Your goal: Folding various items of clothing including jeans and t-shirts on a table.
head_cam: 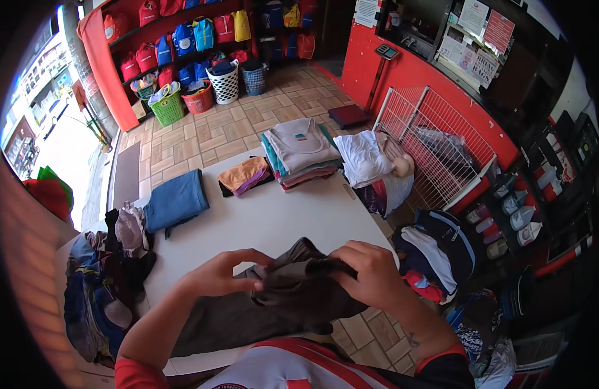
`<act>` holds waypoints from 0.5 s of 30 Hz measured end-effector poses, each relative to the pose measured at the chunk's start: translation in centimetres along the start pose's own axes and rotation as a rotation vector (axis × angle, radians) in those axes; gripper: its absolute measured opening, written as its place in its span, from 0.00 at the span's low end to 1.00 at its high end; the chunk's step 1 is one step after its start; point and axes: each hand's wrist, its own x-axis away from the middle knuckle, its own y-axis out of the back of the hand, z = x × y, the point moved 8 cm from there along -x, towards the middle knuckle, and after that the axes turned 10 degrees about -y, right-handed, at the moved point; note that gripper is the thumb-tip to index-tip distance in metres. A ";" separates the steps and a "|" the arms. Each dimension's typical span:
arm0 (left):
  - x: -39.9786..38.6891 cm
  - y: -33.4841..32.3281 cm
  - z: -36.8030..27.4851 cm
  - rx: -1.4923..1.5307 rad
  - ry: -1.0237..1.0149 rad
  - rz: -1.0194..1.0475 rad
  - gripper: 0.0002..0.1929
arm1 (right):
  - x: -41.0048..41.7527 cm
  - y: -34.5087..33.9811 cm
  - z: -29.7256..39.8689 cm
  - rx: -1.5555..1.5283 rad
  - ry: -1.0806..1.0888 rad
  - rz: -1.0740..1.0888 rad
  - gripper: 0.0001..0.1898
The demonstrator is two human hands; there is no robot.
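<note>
A dark brown garment (304,291), probably trousers, is bunched up in front of me, its longer part lying across the near side of the white table (260,219). My right hand (370,272) grips its upper right edge between thumb and fingers. At the bunched part's left edge, my left hand (221,272) holds the cloth between thumb and fingertips, with a gap inside the curve of the hand. Folded blue jeans (175,202) lie beyond my left hand. Farther back are small folded orange and purple garments (246,175) and a stack of folded shirts (302,146).
Loose clothes (102,291) are heaped at the table's left. White clothes (365,158) sit off its far right corner, beside a white wire rack (430,146). A dark bag with clothes (435,253) stands at right. Laundry baskets (168,107) and a floor scale (349,115) stand beyond.
</note>
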 end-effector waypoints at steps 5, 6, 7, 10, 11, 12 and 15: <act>-0.9 -2.6 6.5 -0.431 -0.041 -0.186 0.28 | -0.1 0.0 0.2 -0.029 -0.068 0.050 0.11; -1.7 -2.8 6.7 -0.430 -0.070 -0.139 0.27 | -0.2 0.2 -0.2 -0.064 -0.094 0.070 0.12; -1.9 -2.5 7.8 -0.130 0.002 -0.203 0.22 | -0.2 0.6 -1.3 -0.093 -0.132 0.085 0.12; -4.0 -2.4 8.4 -0.042 0.104 -0.141 0.20 | 0.0 2.6 -6.7 -0.228 -0.287 0.105 0.15; -5.2 -2.4 8.5 -0.039 0.112 -0.141 0.20 | 0.1 2.8 -9.6 -0.283 -0.363 0.115 0.15; -6.7 -1.8 7.9 -0.034 0.054 -0.252 0.21 | 0.3 2.7 -13.1 -0.440 -0.456 0.079 0.17; -11.2 -2.6 10.4 -0.033 0.026 -0.381 0.21 | -0.6 1.0 -24.9 -0.299 -0.593 0.037 0.19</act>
